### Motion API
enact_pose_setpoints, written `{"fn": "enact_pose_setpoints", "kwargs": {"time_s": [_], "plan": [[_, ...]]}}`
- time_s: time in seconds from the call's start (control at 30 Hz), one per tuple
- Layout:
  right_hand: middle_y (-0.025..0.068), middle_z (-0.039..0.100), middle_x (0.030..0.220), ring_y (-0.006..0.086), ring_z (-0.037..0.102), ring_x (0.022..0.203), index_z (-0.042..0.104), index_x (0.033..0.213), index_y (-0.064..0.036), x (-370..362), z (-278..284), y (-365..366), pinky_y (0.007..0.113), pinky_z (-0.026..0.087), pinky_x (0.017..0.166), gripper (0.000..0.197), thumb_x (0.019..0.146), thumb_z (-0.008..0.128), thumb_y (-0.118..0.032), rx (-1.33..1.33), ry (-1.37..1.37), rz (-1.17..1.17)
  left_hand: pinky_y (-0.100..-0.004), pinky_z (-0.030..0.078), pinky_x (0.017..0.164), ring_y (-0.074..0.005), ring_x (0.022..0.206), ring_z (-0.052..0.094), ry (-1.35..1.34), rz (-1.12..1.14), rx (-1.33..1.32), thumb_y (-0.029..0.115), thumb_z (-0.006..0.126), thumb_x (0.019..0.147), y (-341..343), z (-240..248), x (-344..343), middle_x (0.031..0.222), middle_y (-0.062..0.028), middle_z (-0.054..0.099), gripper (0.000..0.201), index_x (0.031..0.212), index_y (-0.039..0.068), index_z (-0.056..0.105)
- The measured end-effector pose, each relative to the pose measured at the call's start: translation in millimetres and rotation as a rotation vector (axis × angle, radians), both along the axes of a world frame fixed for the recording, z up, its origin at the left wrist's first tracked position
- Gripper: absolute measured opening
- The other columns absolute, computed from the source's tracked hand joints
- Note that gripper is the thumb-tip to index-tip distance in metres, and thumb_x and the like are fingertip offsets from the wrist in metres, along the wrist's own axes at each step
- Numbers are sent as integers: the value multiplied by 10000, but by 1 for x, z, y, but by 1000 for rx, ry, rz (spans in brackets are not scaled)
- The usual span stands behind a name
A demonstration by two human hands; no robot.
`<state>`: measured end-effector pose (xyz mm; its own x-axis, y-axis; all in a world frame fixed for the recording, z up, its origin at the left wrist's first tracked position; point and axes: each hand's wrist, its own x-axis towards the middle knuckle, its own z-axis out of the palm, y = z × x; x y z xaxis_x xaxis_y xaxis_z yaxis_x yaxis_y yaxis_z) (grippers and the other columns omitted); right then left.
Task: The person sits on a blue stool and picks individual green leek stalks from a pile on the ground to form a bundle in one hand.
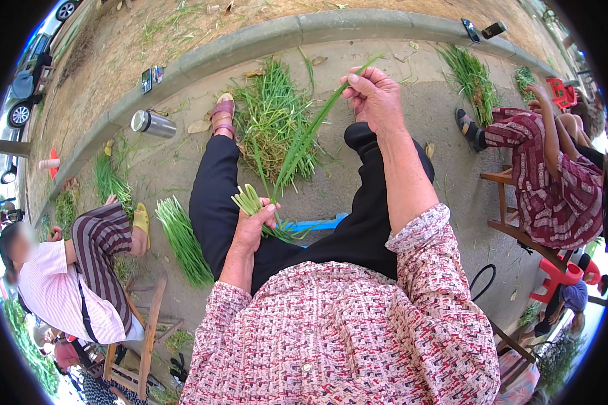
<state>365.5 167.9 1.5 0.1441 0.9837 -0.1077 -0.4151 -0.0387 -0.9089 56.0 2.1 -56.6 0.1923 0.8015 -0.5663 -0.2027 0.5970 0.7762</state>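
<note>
My left hand (pixel 252 226) is closed round a small bunch of garlic chives (pixel 248 200) above my lap, its pale cut-looking ends pointing forward. Raised over my right knee, my right hand (pixel 377 101) pinches a long flat green leaf (pixel 311 131) near its tip. The leaf slants down toward my left hand, where its lower end meets the fingers. On the ground between my feet lies a loose pile of green chives (pixel 270 115) with brownish, tangled ends. A neat bundle of chives (pixel 184 241) rests beside my left leg.
A blue strip-like object (pixel 321 223) shows between my thighs. Ahead runs a curved concrete curb (pixel 250 47); a steel flask (pixel 153 124) and a phone (pixel 146 81) are near it. People sit on both sides, with more green piles (pixel 471 77) and a red stool (pixel 556 278).
</note>
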Motion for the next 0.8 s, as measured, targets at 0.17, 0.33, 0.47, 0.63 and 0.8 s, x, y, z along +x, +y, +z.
{"fn": "enact_pose_setpoints", "kwargs": {"time_s": [0.17,0.33,0.47,0.63,0.8], "plan": [[134,681,886,138,662,696,624,983,9,-3,13,-5,191,491,507,113,891,583,-41,22,125,5,-283,447,564,-130,546,515,-76,54,-14,121,652,828,0,6,1,643,-32,545,165,898,5,558],[128,680,882,133,657,687,624,962,8,-2,10,-5,189,486,509,97,886,588,-39,9,96,11,-283,445,566,-131,546,513,-68,30,-15,128,655,830,0,6,0,606,-17,516,168,893,2,562],[105,691,868,111,648,665,642,945,-26,-2,7,-5,196,477,518,94,863,609,-57,2,71,9,-279,441,564,-129,542,507,-71,31,-9,125,654,830,0,7,1,597,-12,511,164,887,0,565],[89,692,843,102,639,644,646,942,-40,0,3,-4,203,470,519,97,852,622,-67,20,102,-10,-272,434,557,-126,536,500,-47,20,-9,124,656,827,0,6,1,595,-10,510,164,883,-2,566],[78,678,811,107,627,620,638,951,-39,5,4,-1,203,463,502,99,860,624,-73,46,226,-63,-265,438,558,-119,535,504,-28,-1,-1,131,665,816,1,6,0,607,-13,521,177,885,0,567]]}}
